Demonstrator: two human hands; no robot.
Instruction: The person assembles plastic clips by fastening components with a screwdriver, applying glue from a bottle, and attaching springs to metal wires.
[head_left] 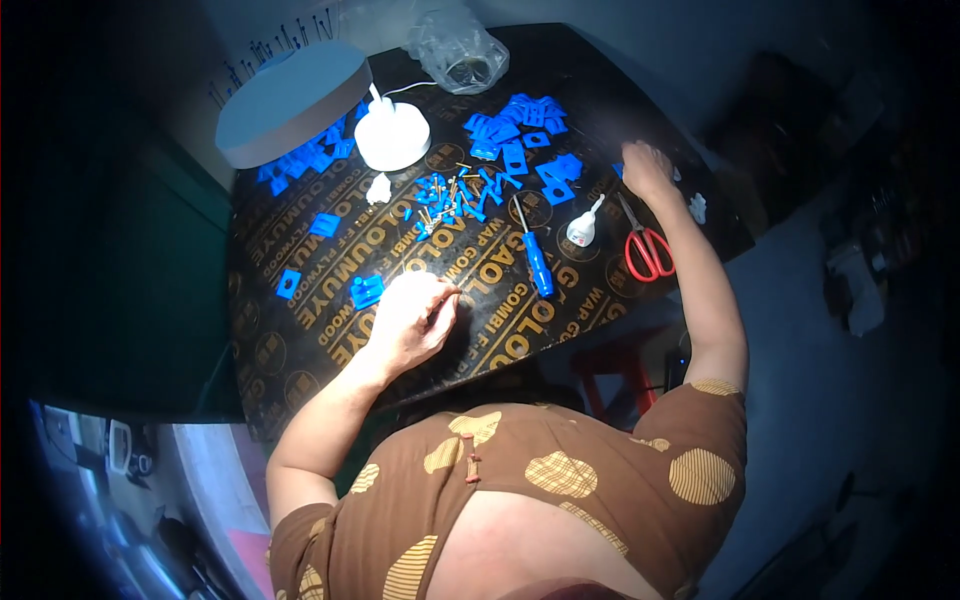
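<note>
My left hand [412, 318] rests near the table's front edge, its fingers curled together; whatever they hold, if anything, is hidden. Right beside it lies a blue plastic piece [366, 291] with a raised knob. Stretched out to the far right, my right hand [650, 170] has its fingers bent down, and I cannot make out what is in them. A bit of blue [618, 171] shows at its fingertips. Below that hand lie red-handled scissors [648, 254] and a small white bottle with a thin nozzle [581, 230]. A blue-handled screwdriver [537, 262] lies between my hands.
Mid-table is a pile of screws and small blue parts [455, 200]. Flat blue pieces [515, 125] are heaped behind it; others [323, 224] [288, 284] lie at left. A bright white lamp [392, 135], its round grey head [293, 105] and a clear plastic bag [460, 50] occupy the back.
</note>
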